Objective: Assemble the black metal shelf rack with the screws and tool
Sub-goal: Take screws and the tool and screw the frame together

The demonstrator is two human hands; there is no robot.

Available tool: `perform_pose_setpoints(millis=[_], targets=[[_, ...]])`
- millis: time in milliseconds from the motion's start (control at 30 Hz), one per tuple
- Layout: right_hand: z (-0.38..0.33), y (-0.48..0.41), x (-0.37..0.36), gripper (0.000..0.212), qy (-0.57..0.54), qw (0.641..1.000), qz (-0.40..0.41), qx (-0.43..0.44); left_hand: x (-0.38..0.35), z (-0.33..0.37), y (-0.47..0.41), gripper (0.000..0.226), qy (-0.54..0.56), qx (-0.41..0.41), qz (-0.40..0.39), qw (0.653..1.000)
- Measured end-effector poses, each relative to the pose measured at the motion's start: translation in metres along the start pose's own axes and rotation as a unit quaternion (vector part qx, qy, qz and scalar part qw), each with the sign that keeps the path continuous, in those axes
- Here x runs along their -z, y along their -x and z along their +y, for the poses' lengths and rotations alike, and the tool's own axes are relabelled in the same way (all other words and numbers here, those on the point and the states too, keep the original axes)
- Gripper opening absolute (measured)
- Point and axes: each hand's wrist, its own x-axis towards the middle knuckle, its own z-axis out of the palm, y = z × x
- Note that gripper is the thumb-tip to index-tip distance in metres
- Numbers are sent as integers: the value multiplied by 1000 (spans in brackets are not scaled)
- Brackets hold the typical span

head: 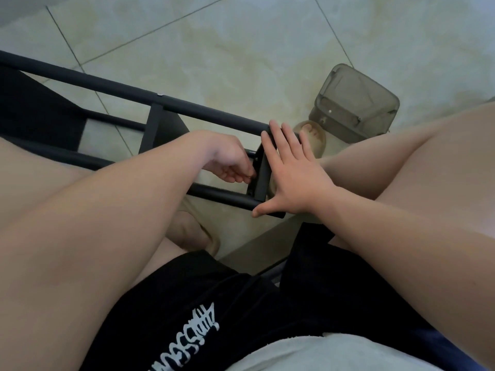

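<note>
Rack (187, 111): matt black all over, tubes and end bracket alike. Floor (241, 49): pale cream-green tiles, cloudy marbling, thin dark grout lines. Container (353, 103), far right: translucent smoky grey-brown. My slippers (320, 152): beige-tan. My shorts (214, 303): black, with white scrawled lettering near left. My shirt (308, 352), nearest: off-white. Dark navy cloth (460, 354), near right. Small brownish bit (250, 177) pinched at my left hand (230, 167) fingertips, too small to name.
</note>
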Motion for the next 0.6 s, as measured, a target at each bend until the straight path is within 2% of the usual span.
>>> perform_pose_setpoints(millis=[267, 600], targets=[[4, -1, -1, 153, -3, 1000, 4, 0, -7, 6, -15, 8, -71, 35, -63, 995], [3, 1, 0, 154, -13, 1000, 4, -3, -22, 2, -19, 9, -119, 43, -77, 989]])
